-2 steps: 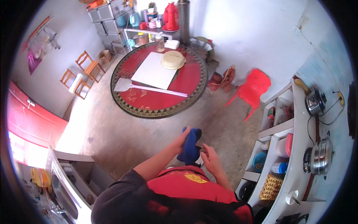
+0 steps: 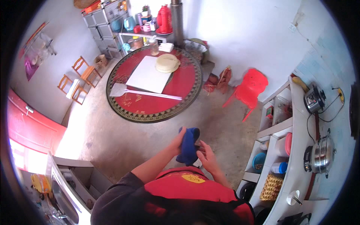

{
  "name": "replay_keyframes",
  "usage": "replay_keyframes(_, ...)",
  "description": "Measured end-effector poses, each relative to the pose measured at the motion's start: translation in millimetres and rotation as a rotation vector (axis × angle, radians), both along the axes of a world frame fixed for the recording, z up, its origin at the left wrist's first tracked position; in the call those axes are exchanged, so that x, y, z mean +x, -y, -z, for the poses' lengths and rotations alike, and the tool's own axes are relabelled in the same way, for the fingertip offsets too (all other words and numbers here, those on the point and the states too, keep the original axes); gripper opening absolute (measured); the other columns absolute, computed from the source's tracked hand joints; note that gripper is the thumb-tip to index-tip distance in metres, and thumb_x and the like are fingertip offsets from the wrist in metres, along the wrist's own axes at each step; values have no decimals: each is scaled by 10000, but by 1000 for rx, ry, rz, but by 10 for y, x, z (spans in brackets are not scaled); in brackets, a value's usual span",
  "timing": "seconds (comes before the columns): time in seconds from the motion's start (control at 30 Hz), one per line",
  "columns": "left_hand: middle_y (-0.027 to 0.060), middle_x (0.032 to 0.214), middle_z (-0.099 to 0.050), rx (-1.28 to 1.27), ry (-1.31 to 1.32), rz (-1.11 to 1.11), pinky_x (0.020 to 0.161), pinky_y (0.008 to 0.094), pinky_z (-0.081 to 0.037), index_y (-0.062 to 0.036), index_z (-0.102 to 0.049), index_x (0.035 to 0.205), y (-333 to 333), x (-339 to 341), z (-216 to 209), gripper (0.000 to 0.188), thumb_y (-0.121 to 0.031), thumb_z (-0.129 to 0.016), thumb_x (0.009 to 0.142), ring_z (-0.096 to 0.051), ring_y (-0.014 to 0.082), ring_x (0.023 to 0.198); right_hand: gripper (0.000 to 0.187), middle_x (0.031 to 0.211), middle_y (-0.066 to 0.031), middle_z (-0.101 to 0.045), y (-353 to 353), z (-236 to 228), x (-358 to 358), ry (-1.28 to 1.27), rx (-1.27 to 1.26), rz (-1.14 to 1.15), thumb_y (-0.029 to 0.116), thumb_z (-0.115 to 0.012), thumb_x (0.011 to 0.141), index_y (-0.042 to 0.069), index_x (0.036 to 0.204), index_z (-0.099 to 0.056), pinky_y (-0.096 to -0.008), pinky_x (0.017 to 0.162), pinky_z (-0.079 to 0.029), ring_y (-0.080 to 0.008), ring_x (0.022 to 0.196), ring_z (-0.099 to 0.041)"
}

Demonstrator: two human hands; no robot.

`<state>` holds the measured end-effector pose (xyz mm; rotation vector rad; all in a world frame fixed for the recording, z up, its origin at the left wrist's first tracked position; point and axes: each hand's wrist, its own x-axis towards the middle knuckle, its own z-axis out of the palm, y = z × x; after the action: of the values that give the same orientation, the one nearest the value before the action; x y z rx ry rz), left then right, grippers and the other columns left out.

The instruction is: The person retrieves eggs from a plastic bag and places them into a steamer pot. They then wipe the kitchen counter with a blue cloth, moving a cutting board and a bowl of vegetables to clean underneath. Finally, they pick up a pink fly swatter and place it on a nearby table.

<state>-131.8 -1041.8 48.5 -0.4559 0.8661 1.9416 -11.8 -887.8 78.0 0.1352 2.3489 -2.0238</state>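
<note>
In front of my red apron, my left hand is closed around a bundle of blue cloth. Dark patches show on the cloth's right side, and its exact kind cannot be made out. My right hand is close beside it on the right. The fingers of that hand are loosely bent and apart, with their tips at the cloth's dark edge; whether they touch it is unclear.
Ahead stands a round red table bearing a white board, a fly swatter and a stack of pale round sheets. A red chair is ahead right. Shelves with an egg tray run along my right; a sink is at left.
The view has turned slightly, so the room sits a little further left and lower. My right hand's fingertips are marginally nearer the blue cloth; my left hand keeps its hold.
</note>
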Motion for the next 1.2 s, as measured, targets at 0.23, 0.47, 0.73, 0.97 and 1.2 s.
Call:
replay_keyframes(0.23, 98, 1124, -567, 49, -125, -131, 900, 367, -444, -53, -483, 1214, -971, -107, -364, 590, -543, -400, 898, -550, 226, 1026, 757, 1428, -180, -190, -556, -12, -384, -198, 41, -28, 192, -561, 870, 50, 1428, -69, -365, 1032, -288, -256, 1266, -332)
replay_keyframes(0.47, 80, 1120, -562, -109, -403, -89, 931, 333, -400, -45, -484, 1208, -1521, -150, -448, 463, -410, -465, 923, -524, 182, 1041, 295, 1018, -51, -598, -1031, 160, -601, -105, -193, 226, 37, -535, 866, 13, 1158, -500, -280, 818, -451, -114, 914, -544)
replay_keyframes(0.73, 98, 1053, -585, -83, -252, -137, 878, 352, -444, -30, -517, 1113, -1736, -337, -221, 369, -342, -502, 917, -561, 191, 965, 274, 823, -145, -633, -1320, 163, -693, -42, 255, 173, 234, -591, 849, 35, 1033, -548, -360, 665, -477, -266, 777, -641)
replay_keyframes(0.97, 98, 881, -603, -188, 55, -404, 702, 392, -516, -62, -568, 940, -1318, -944, 589, 253, -268, -618, 803, -598, 233, 782, 524, 1092, -227, -540, -1147, 361, -985, -80, 106, -46, 317, -516, 896, 16, 1292, -349, -383, 850, -433, -353, 988, -561)
replay_keyframes(1.2, 102, 770, -616, -558, 49, -689, 597, 378, -519, -31, -607, 877, -825, -2140, 1127, 293, -227, -749, 711, -608, 214, 640, 298, 977, -100, -616, -1338, 678, -1434, 306, -34, -90, 197, -455, 932, -17, 1120, -544, -268, 721, -482, -146, 783, -604)
